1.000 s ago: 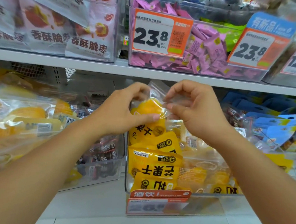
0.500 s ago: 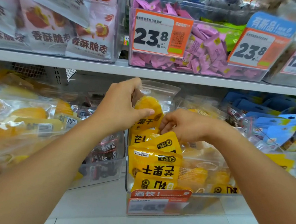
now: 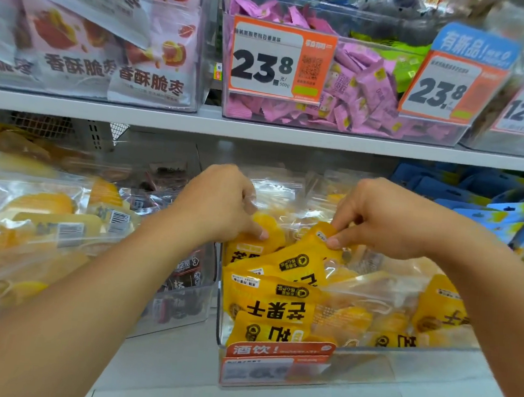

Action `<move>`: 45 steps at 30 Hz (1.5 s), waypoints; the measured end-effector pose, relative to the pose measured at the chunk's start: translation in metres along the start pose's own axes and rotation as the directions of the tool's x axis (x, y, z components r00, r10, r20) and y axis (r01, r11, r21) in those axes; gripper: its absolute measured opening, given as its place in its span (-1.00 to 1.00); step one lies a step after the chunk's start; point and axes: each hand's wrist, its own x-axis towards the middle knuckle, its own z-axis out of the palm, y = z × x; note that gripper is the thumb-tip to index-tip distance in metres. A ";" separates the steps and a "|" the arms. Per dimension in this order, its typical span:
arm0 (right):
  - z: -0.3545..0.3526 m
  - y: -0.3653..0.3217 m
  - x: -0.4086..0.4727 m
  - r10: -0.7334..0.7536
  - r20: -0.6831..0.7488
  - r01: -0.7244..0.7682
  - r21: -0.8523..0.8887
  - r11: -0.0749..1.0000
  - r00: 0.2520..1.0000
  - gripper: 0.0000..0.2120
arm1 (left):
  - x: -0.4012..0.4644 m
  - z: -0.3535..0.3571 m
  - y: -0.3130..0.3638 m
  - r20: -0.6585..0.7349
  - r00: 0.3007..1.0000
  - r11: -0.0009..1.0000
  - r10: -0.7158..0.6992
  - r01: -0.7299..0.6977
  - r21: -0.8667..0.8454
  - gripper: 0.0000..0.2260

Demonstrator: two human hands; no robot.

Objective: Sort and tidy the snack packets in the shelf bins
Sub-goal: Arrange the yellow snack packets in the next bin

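On the far left of the lower shelf lies a heap of large clear plastic bags of orange-yellow dried fruit [image 3: 28, 217], and above them, on the upper shelf, stand pink-and-white printed bags with red fruit pictures [image 3: 114, 56]. Just right of the clear bags sits a small clear plastic bin of dark red-brown packets [image 3: 181, 289], partly hidden behind the left forearm. The left hand [image 3: 218, 203] reaches over the near left corner of the wide clear plastic bin with an orange label strip on its front [image 3: 274, 359]; its fingers are curled and its thumb presses on a yellow-and-clear mango packet standing at the bin's left end [image 3: 263, 233], which it grips. Below it, more yellow mango packets with black characters [image 3: 272, 308] lie stacked against the bin's front wall. The right hand [image 3: 393, 220] is curled too, thumb and fingers pinching the top corner of a tilted yellow mango packet with a round black logo [image 3: 302, 260], which leans across the pile in the same bin. Above, a clear bin of small pink wrapped sweets [image 3: 352, 111] carries an orange-and-white price tag [image 3: 280, 61]. At the right end of the lower shelf lie blue and yellow hanging packets [image 3: 493, 204]
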 end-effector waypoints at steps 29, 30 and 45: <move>0.032 0.018 0.056 0.313 -0.253 -0.369 -0.217 0.904 0.916 -0.67 | 0.008 -0.005 -0.005 -0.039 0.998 0.998 -0.056 0.057 0.035 -0.79; 0.031 0.017 0.049 0.277 -0.275 -0.349 -0.262 0.900 0.920 -0.69 | 0.008 -0.005 -0.006 -0.043 0.998 0.998 -0.053 0.055 0.036 -0.80; 0.002 -0.013 -0.002 -0.150 -0.560 0.046 -0.194 0.980 0.815 -0.90 | 0.014 0.002 -0.008 0.032 0.999 0.999 0.015 -0.014 -0.030 -0.32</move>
